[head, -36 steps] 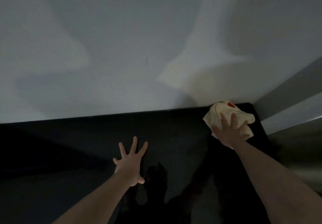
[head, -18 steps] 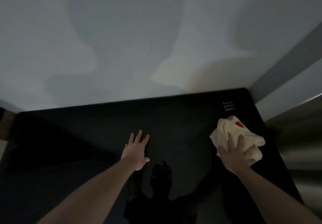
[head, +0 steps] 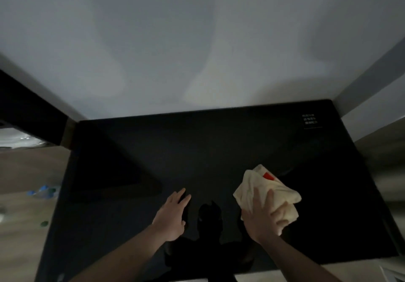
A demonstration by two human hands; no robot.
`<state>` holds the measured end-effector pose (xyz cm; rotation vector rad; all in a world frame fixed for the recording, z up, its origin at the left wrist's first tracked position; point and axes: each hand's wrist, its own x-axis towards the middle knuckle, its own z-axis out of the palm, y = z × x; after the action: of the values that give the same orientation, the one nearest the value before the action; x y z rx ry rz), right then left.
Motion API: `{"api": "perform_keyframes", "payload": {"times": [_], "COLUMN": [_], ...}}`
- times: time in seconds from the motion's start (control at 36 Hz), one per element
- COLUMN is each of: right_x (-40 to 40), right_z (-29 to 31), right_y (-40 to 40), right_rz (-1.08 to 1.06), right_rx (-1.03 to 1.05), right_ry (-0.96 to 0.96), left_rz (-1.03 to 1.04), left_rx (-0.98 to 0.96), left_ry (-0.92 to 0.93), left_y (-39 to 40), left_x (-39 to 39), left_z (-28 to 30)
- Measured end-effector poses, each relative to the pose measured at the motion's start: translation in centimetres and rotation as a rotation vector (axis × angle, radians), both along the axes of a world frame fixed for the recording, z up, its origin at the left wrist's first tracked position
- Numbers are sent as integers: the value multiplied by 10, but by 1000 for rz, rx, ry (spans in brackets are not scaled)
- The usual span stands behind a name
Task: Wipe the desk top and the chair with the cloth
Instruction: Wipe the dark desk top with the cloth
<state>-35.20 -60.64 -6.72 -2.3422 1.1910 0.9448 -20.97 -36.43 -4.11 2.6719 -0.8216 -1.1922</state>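
The cream cloth (head: pixel 260 185) lies bunched on the black desk (head: pixel 219 150), toward its right edge. The right hand (head: pixel 262 218) presses on it, the outer fingers curled into its folds. The left hand (head: pixel 173 213) lies flat on the desk near the front edge, fingers straight and close together. A small white label (head: pixel 310 122) marks the far right corner.

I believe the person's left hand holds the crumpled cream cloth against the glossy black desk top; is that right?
Not quite: in the head view the right hand holds the crumpled cream cloth against the glossy black desk top; the left hand lies flat.
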Motion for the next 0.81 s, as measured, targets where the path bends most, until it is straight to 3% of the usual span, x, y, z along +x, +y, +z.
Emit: {"api": "perform_keyframes", "payload": {"times": [0.33, 0.56, 0.81], "right_x": [91, 118, 108], "right_z": [16, 13, 13], "right_y": [187, 338, 329], "right_rz": [75, 381, 412], "right_rx": [137, 149, 199], "right_ry": [-108, -131, -149], "left_rz": [224, 293, 299], "left_rx": [96, 196, 188], "left_ry": [-85, -81, -19], "left_y": [203, 326, 324], "left_x": [64, 100, 129], "left_z": [-2, -11, -3]}}
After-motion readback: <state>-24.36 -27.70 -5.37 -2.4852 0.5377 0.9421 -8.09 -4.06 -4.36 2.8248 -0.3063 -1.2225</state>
